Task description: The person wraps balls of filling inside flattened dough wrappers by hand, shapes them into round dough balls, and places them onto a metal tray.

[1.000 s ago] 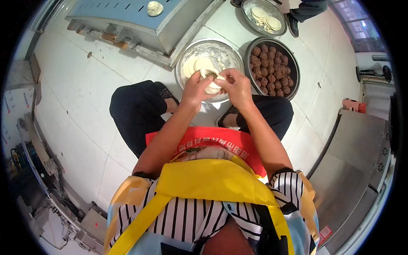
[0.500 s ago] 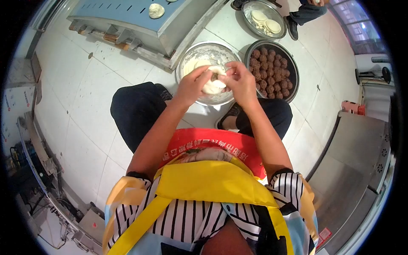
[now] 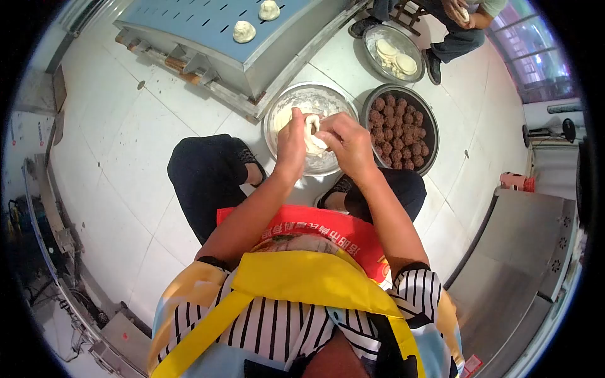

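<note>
Between my two hands, above a floury metal bowl (image 3: pixel 273 135), is a piece of white dough (image 3: pixel 312 142) folded up around a brownish filling, with an opening at its top. My left hand (image 3: pixel 292 143) cups the dough from the left side, thumb upward. The fingers of my right hand (image 3: pixel 348 140) pinch the rim on the right. Pale dough rounds lie in the bowl, partly hidden behind my left hand. Just right of the bowl stands a dark round pan holding several brown filling balls (image 3: pixel 397 129).
Two white dough buns (image 3: pixel 244 31) sit on a blue slotted surface (image 3: pixel 189 22) at upper left. A second metal bowl (image 3: pixel 413 77) with flat dough rounds stands at the upper right. Beside it sits another person (image 3: pixel 457 41), hands on some dough. A steel cabinet (image 3: pixel 510 233) is at right.
My left hand has turned more upright against the dough, and my right hand has come over its right side. The view has shifted, showing more of the other person and a second whole bun.
</note>
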